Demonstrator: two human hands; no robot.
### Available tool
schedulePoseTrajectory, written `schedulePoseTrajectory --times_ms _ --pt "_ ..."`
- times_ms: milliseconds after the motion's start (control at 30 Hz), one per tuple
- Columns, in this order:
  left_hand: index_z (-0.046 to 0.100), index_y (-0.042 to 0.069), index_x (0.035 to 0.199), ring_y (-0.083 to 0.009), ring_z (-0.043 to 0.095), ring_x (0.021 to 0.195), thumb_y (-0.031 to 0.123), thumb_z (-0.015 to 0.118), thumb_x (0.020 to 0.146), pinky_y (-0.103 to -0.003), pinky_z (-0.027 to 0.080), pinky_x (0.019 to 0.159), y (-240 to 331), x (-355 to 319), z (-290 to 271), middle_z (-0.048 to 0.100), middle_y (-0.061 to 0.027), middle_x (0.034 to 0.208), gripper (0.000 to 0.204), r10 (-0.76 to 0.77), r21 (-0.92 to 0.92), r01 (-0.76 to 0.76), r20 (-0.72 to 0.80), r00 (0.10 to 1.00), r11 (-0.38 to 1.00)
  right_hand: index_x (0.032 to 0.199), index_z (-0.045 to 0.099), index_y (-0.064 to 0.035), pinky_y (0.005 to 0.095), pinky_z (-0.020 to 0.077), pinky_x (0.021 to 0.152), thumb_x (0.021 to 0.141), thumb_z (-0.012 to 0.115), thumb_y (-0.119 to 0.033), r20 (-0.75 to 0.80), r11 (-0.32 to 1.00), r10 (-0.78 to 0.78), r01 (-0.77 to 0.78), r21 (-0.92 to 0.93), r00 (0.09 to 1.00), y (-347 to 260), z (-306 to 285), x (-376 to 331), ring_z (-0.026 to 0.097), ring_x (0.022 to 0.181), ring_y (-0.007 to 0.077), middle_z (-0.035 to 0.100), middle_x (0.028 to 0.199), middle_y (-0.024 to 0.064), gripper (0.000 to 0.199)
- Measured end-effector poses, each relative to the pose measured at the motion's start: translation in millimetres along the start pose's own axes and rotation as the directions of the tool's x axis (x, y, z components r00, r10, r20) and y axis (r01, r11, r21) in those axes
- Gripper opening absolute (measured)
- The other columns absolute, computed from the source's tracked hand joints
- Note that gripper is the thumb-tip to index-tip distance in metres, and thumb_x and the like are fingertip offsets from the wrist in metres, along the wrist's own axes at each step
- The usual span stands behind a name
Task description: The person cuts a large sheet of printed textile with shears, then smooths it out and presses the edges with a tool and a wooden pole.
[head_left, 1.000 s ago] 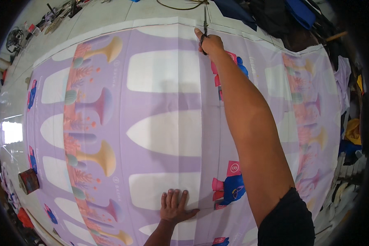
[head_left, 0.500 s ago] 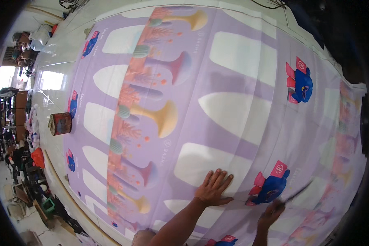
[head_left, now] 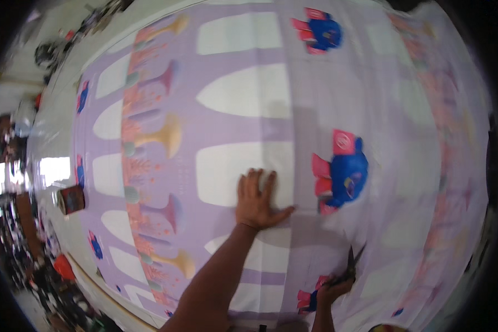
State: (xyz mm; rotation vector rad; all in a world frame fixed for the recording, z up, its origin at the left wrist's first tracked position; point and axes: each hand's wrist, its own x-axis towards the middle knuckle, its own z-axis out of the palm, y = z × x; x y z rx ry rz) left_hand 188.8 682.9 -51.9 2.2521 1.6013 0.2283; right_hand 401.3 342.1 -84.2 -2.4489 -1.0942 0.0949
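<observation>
A wide printed fabric sheet (head_left: 271, 127), lilac with white rounded shapes and blue-and-pink figures, spreads out under both hands. My left hand (head_left: 257, 205) presses flat on a white shape near the middle, fingers apart and nothing held. To the right and nearer to me, my right hand (head_left: 337, 289) is closed around the handles of dark scissors (head_left: 349, 270). Their blades stand apart and point away from me, over the fabric just beyond a blue figure. No fabric is visibly between the blades. The right fingers are partly hidden by the handles.
A rusty tin can (head_left: 72, 200) stands at the fabric's left edge. Beyond it lie a long pale pole (head_left: 108, 293), a red object (head_left: 64, 267) and blurred clutter on the floor. A round object (head_left: 386, 328) peeks in at the lower edge.
My view has turned, so the fabric appears shifted and rotated. The scissors now point more straight ahead and their blades are spread. My left hand still lies flat on the fabric.
</observation>
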Motion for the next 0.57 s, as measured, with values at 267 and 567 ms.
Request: schedulePoseTrajectory --times_ms 267,567 --pt "0.036 0.005 0.148 -0.043 0.025 0.141 0.057 0.071 0.079 -0.056 0.021 0.116 1 -19 15 0.036 -0.0279 0.145 0.094 0.06 0.185 -0.045 -0.076 0.995 0.982 0.131 0.047 0.0031 0.0531 0.0341 0.105 0.079 0.074 -0.032 -0.009 0.998 -0.065 0.065 -0.021 0.998 -3 -8 13 0.047 0.125 0.0435 0.053 0.131 0.0234 0.068" --pt "0.038 -0.003 0.145 -0.0342 0.037 0.141 0.017 0.064 0.093 -0.044 0.03 0.116 55 -225 -138 0.043 -0.0193 0.149 0.062 0.075 -0.242 -0.196 -0.434 0.898 0.95 0.133 0.045 0.0066 0.0525 0.0322 0.107 0.081 0.075 -0.035 0.01 0.97 0.032 -0.033 0.239 0.999 0 -23 1 0.047 0.127 0.0401 0.053 0.134 0.0235 0.073"
